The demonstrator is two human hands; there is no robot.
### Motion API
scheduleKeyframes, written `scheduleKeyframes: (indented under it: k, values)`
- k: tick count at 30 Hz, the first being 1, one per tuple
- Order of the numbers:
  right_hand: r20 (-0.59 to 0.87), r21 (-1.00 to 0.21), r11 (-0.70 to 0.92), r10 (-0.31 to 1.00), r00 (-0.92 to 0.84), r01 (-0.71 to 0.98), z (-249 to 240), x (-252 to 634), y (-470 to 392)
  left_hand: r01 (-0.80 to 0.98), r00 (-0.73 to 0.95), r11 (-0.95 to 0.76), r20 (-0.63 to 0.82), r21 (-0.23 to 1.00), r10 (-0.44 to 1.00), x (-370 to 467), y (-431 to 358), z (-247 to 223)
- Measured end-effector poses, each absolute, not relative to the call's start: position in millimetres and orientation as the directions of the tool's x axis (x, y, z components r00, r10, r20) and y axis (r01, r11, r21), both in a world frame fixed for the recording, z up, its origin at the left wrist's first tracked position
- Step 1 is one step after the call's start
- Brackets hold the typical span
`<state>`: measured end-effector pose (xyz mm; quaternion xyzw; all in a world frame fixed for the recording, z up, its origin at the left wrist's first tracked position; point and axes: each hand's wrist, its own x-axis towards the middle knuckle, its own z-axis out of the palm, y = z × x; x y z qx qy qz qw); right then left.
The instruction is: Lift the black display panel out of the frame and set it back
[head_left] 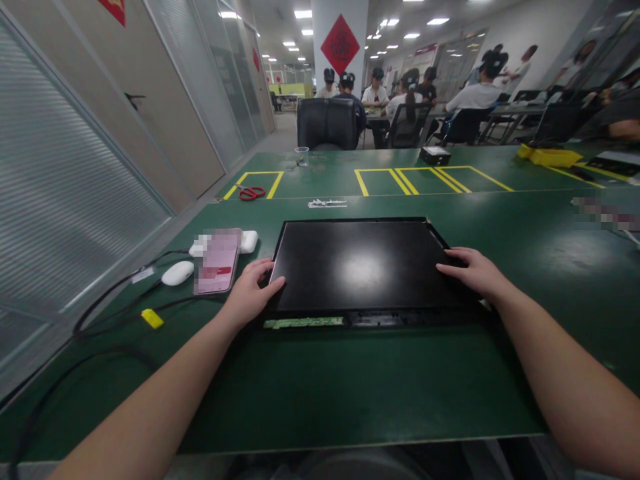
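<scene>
A black display panel [350, 267] lies screen up on the green table [380, 387], with a green circuit strip [305, 323] along its near edge at the left. My left hand [254, 288] grips the panel's left edge, thumb on top and fingers at the side. At the right edge, my right hand [473, 270] holds the panel in the same way, its thumb over the front face. The undersides of the fingers are partly hidden.
Left of the panel lie a pink phone [218, 261], a white mouse [178, 273], black cables and a yellow tag [153, 318]. Beyond it are red scissors [251, 193], white strips [327, 203], a clear cup [301, 157] and a black box [435, 156]. Several people sit farther back.
</scene>
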<state>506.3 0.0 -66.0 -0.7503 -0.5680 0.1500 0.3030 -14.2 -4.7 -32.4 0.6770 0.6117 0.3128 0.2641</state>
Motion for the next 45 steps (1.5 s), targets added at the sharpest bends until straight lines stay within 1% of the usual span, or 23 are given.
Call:
scheduleKeyframes:
  k: [10,14,19,31,35,41,45]
  values:
    - [0.100,-0.617,-0.189,0.944,0.314,0.764,-61.9,504.0,-1.3,0.644,0.057,-0.120,0.109,0.755,0.992,-15.7,-4.8,-33.1]
    - [0.106,-0.612,-0.184,0.945,0.310,0.769,-60.1,503.0,-1.7,0.679,0.074,-0.132,0.112,0.723,0.991,-16.3,-4.6,-34.5]
    - [0.083,-0.610,-0.217,0.939,0.334,0.762,-56.7,501.2,-2.5,0.726,0.093,-0.145,0.113,0.672,0.989,-16.6,-4.8,-34.8]
    - [0.082,-0.708,-0.181,0.939,0.334,0.683,-62.5,503.4,-2.3,0.721,0.079,-0.140,0.120,0.678,0.990,-16.6,-4.0,-35.2]
    - [0.095,-0.707,-0.168,0.940,0.328,0.687,-61.7,503.3,-3.1,0.726,0.088,-0.156,0.134,0.669,0.987,-16.9,-4.0,-35.6]
    - [0.070,-0.709,-0.191,0.939,0.337,0.679,-61.0,502.9,-2.6,0.742,0.082,-0.143,0.123,0.655,0.989,-16.7,-4.1,-35.5]
    - [0.082,-0.701,-0.177,0.942,0.325,0.690,-62.5,504.4,-1.5,0.716,0.074,-0.146,0.133,0.683,0.988,-16.4,-3.8,-36.6]
